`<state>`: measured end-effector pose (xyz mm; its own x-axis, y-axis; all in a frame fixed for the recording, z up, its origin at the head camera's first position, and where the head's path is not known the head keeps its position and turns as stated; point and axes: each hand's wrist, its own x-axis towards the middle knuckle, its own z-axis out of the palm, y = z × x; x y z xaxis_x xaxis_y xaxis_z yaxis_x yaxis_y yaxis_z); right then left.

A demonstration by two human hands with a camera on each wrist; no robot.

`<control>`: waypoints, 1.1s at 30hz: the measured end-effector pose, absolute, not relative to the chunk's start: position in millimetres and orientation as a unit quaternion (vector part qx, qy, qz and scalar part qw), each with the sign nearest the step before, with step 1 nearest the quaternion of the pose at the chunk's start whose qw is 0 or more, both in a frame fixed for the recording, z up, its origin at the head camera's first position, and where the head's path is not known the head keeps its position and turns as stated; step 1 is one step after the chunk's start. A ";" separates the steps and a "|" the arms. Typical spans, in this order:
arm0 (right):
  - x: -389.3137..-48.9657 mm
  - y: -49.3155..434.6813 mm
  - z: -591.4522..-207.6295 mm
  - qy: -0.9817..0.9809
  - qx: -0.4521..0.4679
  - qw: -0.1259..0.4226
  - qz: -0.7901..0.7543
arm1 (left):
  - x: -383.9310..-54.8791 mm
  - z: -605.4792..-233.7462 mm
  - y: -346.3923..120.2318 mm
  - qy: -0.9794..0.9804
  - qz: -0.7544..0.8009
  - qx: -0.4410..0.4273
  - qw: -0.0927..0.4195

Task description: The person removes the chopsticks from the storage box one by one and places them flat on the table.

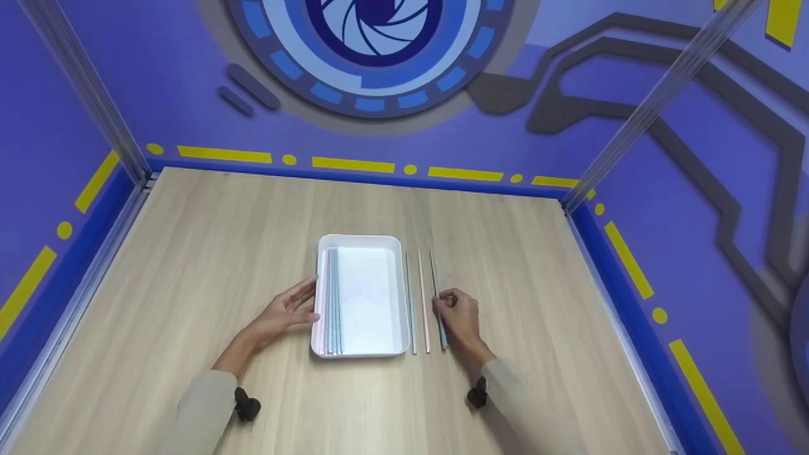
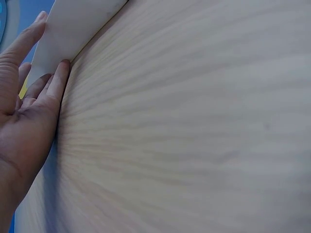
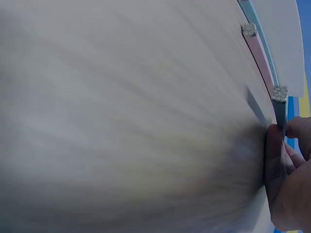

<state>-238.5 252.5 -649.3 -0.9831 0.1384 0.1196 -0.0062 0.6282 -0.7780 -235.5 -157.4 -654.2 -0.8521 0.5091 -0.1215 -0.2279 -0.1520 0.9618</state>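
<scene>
Right hand point(image 1: 461, 314): we pinch stick point(image 1: 442, 332) | Left hand point(image 1: 278, 316): fingers apart, touching tray point(image 1: 370, 297) at its right | Handling: probably light, stiff; we grip mid-length

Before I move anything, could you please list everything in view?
table: one, pale wood, foreground
tray: one, white, on table
sticks in tray: several, pink and blue, left side
light stick: one, light blue, right of tray
pink stick: one, pink, further right
dark stick: one, grey-blue, rightmost
walls: three, blue, around table
metal posts: two, grey, wall corners
sleeves: two, beige, bottom
wrist attachments: two, black, beside sleeves
left hand: one, touching tray
right hand: one, pinching dark stick
</scene>
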 end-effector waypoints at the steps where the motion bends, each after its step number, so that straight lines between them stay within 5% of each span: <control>1: -237.7 252.2 -649.4 -0.900 -0.038 0.082 0.427 | -235.2 -654.6 -157.2 0.603 0.750 0.116 0.246; 22: -233.1 255.8 -644.1 -0.898 -0.018 0.054 0.436 | -231.8 -650.3 -157.5 0.597 0.754 0.120 0.247; 33: -253.1 243.9 -603.3 -0.906 0.060 0.069 0.413 | -233.0 -653.0 -157.8 0.591 0.757 0.121 0.252</control>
